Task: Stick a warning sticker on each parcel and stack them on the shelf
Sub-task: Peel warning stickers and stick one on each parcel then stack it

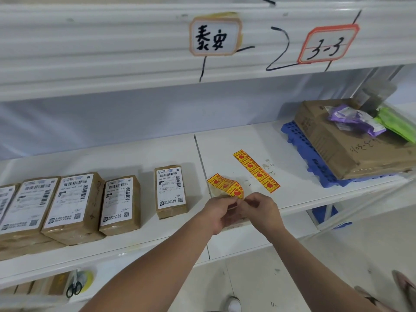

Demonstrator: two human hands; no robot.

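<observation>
Several brown taped parcels with white shipping labels lie in a row on the white shelf (157, 154); the nearest one (171, 191) lies apart from the others (120, 204), just left of my hands. My left hand (221, 213) and my right hand (261, 209) meet above the shelf's front edge. Both pinch the near end of a curled strip of yellow-and-red warning stickers (226, 184). A second, flat strip of the same stickers (256, 171) lies on the shelf behind my right hand. Something brown under my hands is mostly hidden.
A flat cardboard box (342, 145) rests on a blue plastic pallet (315, 161) at the right, with purple and green bags on top. The upper shelf beam (112, 52) carries handwritten labels. Scissors (74, 287) and a yellow tape roll lie on the lower shelf at the left.
</observation>
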